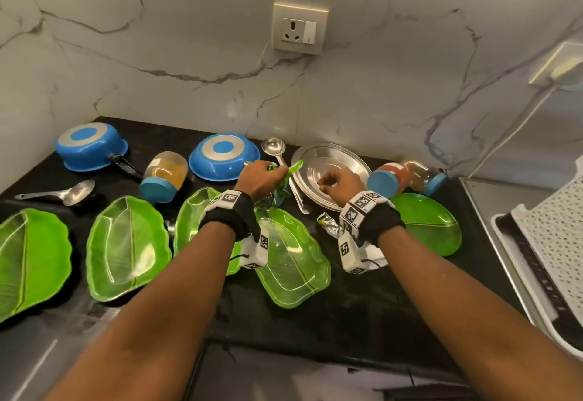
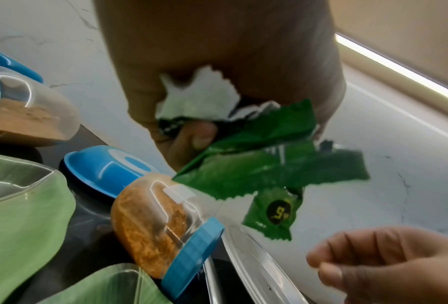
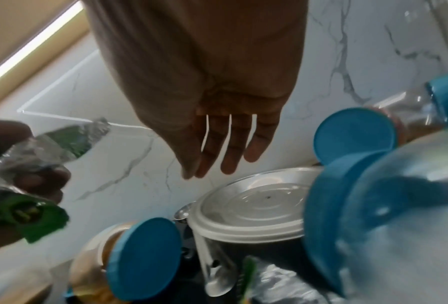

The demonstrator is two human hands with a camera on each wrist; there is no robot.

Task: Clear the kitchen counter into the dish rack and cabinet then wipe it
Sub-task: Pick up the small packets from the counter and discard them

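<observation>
The left hand [image 1: 259,177] hides most of the crumpled green wrappers [image 1: 281,181] from the head view; how many it grips cannot be counted. In the left wrist view the print on the small green sachet [image 2: 274,214] is too blurred to read. The steel plate [image 1: 331,171] is partly covered by the right hand [image 1: 340,184], whose fingertips are curled out of sight from above. The leftmost leaf-shaped green plate [image 1: 30,258] is cut by the picture's edge, as is the dish rack [image 1: 558,233] at the right. The right wrist view is smeared: the blue-lidded jar [image 3: 373,216] close to the lens is only a blur.
</observation>
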